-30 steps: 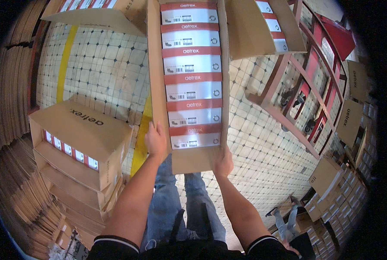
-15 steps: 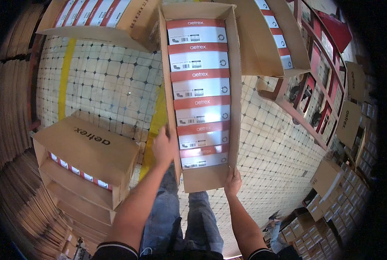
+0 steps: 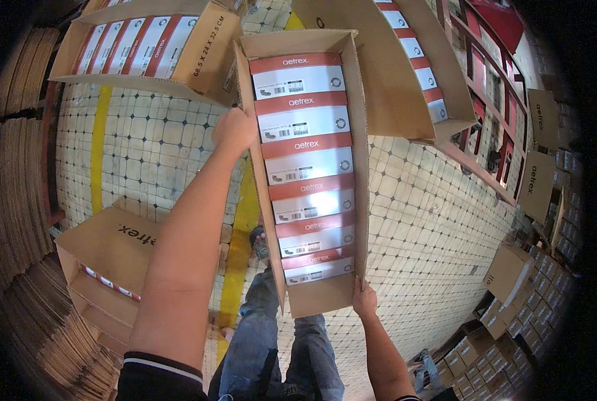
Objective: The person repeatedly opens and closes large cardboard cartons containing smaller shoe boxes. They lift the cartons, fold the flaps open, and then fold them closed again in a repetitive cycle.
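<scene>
The long carton (image 3: 325, 304) is plain brown corrugated cardboard, matt and slightly fibrous, raw at its cut edges. Inside it, the shoe boxes (image 3: 305, 157) show smooth coated card in red and white, one of them throwing back a soft glare. Left of the carton, the stacked flat sheets (image 3: 14, 167) are dull brown cardboard too, ribbed along their edges. Below the carton, jeans (image 3: 271, 347) in washed blue denim, coarse weave. The floor (image 3: 432, 220) around it looks like glazed tile, faintly shiny, though the bent view makes that uncertain; its yellow stripe (image 3: 98, 154) is worn paint.
</scene>
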